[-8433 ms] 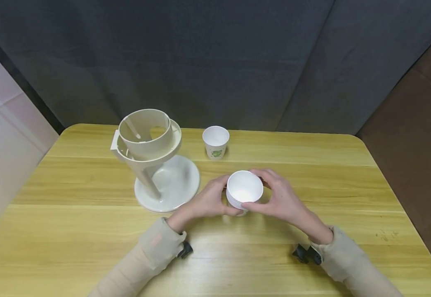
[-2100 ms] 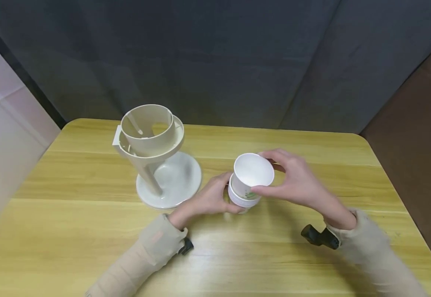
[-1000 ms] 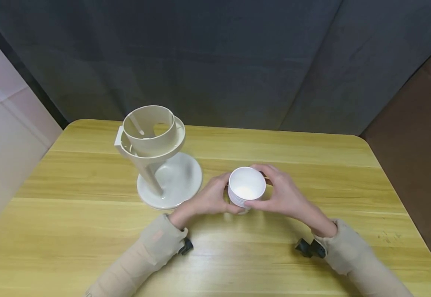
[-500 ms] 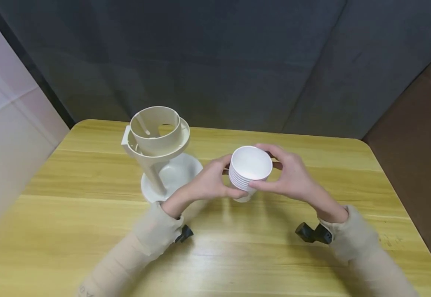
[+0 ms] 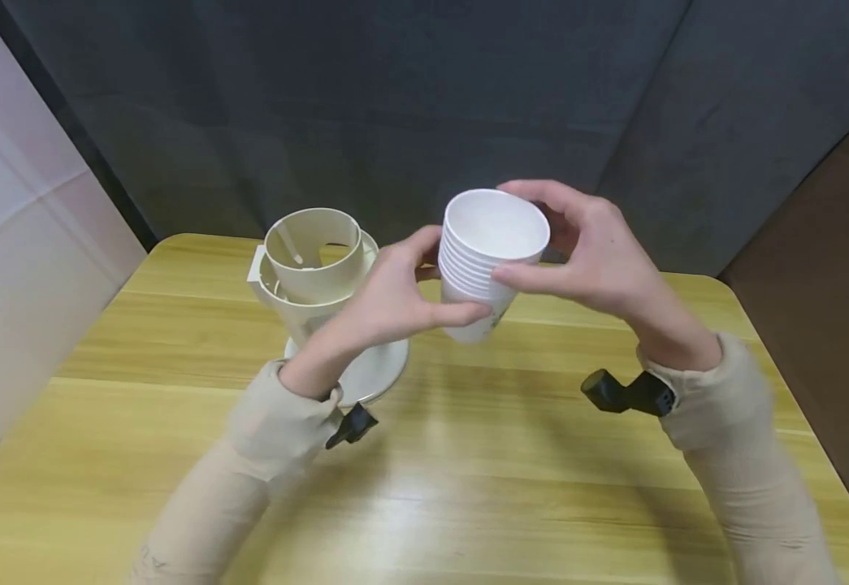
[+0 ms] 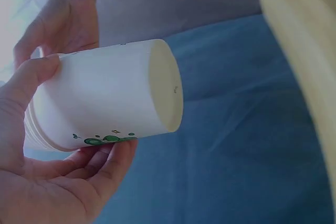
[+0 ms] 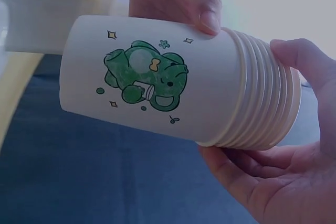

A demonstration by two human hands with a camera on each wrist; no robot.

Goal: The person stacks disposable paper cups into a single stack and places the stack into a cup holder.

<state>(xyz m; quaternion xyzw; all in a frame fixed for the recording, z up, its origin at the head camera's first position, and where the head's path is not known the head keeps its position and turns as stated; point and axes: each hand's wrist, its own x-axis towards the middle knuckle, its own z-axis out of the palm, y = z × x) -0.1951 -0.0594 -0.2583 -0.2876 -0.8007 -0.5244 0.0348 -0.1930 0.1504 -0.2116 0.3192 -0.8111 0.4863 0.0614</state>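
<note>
A stack of several white paper cups (image 5: pixel 471 280) is held up above the table between both hands. The left hand (image 5: pixel 402 292) grips the lower part of the stack, thumb in front and fingers behind. Higher up, near the stacked rims, the right hand (image 5: pixel 592 252) grips it from the right side. In the right wrist view a green cartoon bear (image 7: pixel 149 74) is printed on the outermost cup's wall. The left wrist view shows the flat cup bottom (image 6: pixel 167 85) pointing away from the left palm. To the left stands a cream plastic holder (image 5: pixel 314 252), partly hidden by the left hand.
The holder has a ring-shaped top and a round white base (image 5: pixel 380 374) on the wooden table (image 5: pixel 468 471). A dark curtain (image 5: pixel 395 106) hangs behind the table's far edge. A white panel (image 5: pixel 29 227) is at left, a brown one (image 5: pixel 826 236) at right.
A single cup stood at the back of the table earlier and was held over the stack, then nested into it. Both hands have since raised the whole stack off the table.
</note>
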